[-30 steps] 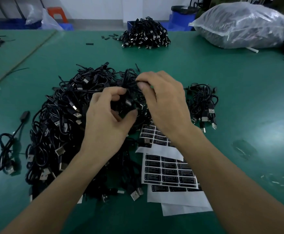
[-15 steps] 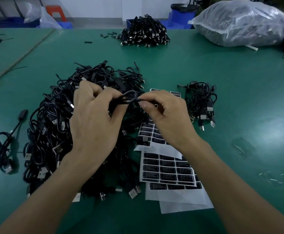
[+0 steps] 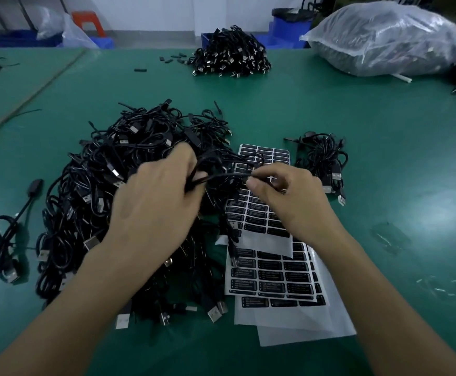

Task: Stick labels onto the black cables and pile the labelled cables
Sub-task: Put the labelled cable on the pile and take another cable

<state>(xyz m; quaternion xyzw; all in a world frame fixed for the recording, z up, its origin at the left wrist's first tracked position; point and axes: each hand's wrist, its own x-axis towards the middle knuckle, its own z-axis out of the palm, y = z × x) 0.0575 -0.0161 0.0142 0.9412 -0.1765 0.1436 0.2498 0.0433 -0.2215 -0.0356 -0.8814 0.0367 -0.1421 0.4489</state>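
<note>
Green table [image 3: 370,147], head view. Landmark: label sheets [image 3: 275,275], overlapping white backings with rows of black labels.

- Left hand [image 3: 153,202]: just left of the sheets' upper half, fingers curled round loops of one black cable [image 3: 227,175].
- Right hand [image 3: 289,202]: over the upper sheet, thumb and forefinger pinching the other end of that cable. The remaining fingers are bent.
- The cable is stretched between the hands above the top sheet. One strand hangs down onto the sheets.
- Large heap of black USB cables [image 3: 86,185]: touching the sheets' left edge.
- Small cable pile [image 3: 320,158]: just right of the sheets' top.
- Lone cable [image 3: 4,237]: far left of the sheets.
- Far cable pile [image 3: 229,55] and clear plastic bag [image 3: 384,39]: well beyond the sheets.
</note>
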